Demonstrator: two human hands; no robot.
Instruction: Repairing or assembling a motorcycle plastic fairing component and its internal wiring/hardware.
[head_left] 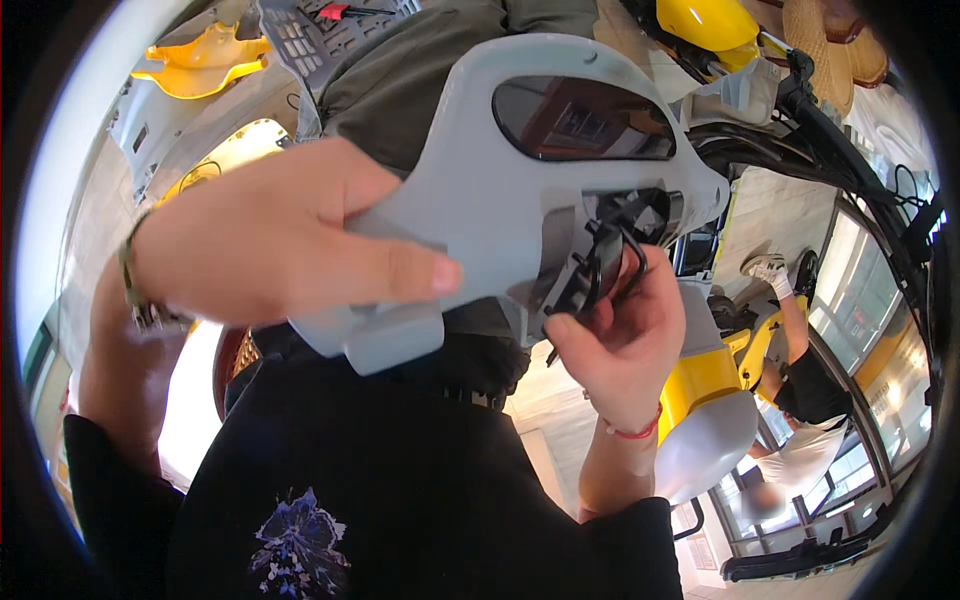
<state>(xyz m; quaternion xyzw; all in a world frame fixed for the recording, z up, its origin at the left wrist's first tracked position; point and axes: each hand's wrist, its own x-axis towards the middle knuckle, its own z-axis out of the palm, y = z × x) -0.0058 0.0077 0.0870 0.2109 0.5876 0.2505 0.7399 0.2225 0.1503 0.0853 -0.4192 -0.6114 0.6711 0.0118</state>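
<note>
A grey plastic scooter handlebar cover (470,200) with a dark, glossy display window (585,118) is held up over my lap. My left hand (270,235) grips its left side, thumb pressed flat on the top face and fingers hidden beneath. At an opening on the cover's right side, my right hand (625,345) has thumb and fingers closed on black cables (632,262). They run beside a small black fitting in that opening. Whether the cables are fixed to the fitting I cannot tell.
A yellow moulded part (203,62) and a grey perforated tray (290,45) are at the upper left. Black handlebar tubing and cables (780,145) stand at the right. Beyond a yellow and grey scooter body (705,420), a person in a black top (815,385) is by the windows.
</note>
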